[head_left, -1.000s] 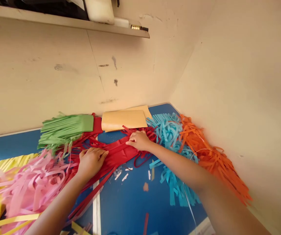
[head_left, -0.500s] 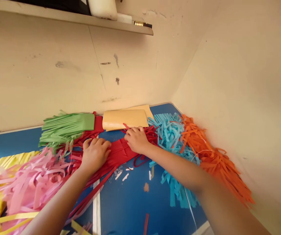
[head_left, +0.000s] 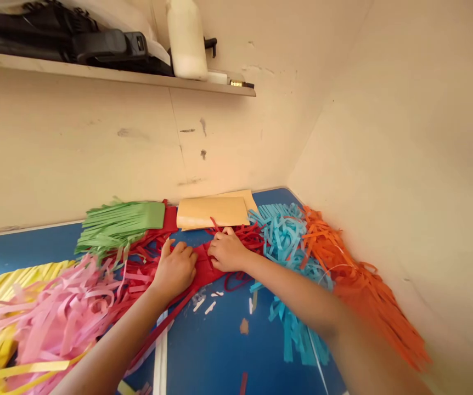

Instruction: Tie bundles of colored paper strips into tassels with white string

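Observation:
A red fringed paper sheet [head_left: 203, 262] lies on the blue table [head_left: 220, 351] in the corner. My left hand [head_left: 175, 269] presses down on its left part, fingers together. Close beside it, my right hand [head_left: 226, 251] grips the red paper's right part, fingers curled over it. The two hands nearly touch. Red strips [head_left: 245, 233] spread out behind my right hand.
Green fringe [head_left: 121, 222] and a tan folded sheet [head_left: 212, 211] lie by the back wall. Light-blue fringe [head_left: 286, 236] and orange fringe [head_left: 355, 280] lie along the right wall. Pink fringe [head_left: 59, 302] and yellow fringe [head_left: 10, 280] are at left. A shelf [head_left: 117, 74] carries a white bottle [head_left: 185, 38].
My hands have moved closer together on the red paper, bunching it between them. The view has tilted up, showing more of the shelf.

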`<action>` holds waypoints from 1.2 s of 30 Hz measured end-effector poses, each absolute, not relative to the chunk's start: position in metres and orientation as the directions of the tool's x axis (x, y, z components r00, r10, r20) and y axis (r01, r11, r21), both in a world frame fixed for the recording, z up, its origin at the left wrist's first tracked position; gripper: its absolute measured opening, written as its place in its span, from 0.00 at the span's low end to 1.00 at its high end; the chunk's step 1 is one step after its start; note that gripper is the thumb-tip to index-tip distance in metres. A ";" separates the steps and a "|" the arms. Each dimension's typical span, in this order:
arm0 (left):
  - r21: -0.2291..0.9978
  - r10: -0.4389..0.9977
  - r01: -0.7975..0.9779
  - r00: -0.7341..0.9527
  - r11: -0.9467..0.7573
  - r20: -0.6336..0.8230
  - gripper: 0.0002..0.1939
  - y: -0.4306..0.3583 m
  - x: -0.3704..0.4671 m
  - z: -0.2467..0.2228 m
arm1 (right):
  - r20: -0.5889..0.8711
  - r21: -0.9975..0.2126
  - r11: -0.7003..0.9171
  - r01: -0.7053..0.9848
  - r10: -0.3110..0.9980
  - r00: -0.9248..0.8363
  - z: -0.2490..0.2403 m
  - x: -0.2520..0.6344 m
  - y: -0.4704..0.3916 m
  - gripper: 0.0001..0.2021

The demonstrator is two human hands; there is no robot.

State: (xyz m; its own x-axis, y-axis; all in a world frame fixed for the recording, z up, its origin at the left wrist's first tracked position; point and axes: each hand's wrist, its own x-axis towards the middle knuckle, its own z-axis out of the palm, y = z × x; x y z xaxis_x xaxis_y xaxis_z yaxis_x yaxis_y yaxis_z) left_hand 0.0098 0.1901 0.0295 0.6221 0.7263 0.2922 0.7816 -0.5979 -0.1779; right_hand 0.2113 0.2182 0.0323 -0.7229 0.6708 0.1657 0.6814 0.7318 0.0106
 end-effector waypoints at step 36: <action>0.015 0.784 0.838 0.505 -0.546 0.360 0.16 0.161 -0.020 0.009 | 0.188 -0.112 0.710 0.695 0.702 -0.687 0.009 0.240 0.214 0.10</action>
